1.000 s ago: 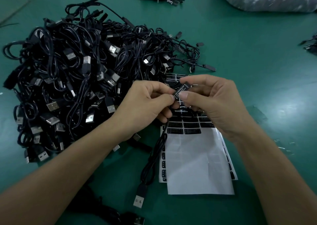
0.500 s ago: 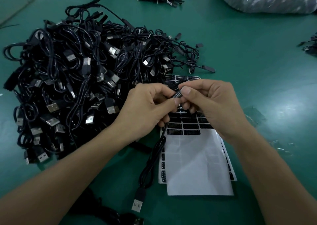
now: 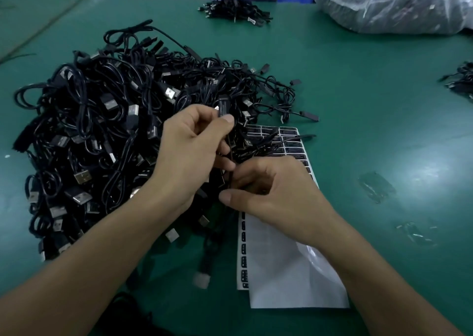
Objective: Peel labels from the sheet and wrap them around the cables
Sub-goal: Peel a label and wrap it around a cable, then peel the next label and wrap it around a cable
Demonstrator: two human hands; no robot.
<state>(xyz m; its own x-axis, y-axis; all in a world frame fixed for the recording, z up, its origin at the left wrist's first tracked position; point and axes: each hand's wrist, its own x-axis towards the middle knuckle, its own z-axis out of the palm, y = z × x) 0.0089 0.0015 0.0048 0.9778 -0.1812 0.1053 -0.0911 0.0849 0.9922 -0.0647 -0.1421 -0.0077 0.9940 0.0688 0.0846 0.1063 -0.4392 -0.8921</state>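
Right hand [image 3: 276, 194] low and central, fingers curled round a thin black cable [image 3: 228, 143], thumb stretched toward 9 o'clock. At 7 o'clock of it, a blurred plug [image 3: 203, 276] on the cable's hanging end. Under the wrist, sheet [image 3: 289, 271] flat on the green table [image 3: 371, 105]: bare white backing nearest, rows of unpeeled labels [image 3: 291, 146] beyond the knuckles toward 12 o'clock. Left hand [image 3: 192, 151] at 11 o'clock of the right, pinching the same cable between thumb and forefinger, just under a wrapped label [image 3: 223, 107] standing upright on it. Behind and from 8 to 12 o'clock of that hand, big pile [image 3: 102, 130] of black cables with silver plugs. Clear scraps [image 3: 376, 187] at 3 o'clock of the right hand. Farthest off, small bunch [image 3: 235, 10] of cables at 12 o'clock, plastic bag [image 3: 389, 2] at 1 o'clock.
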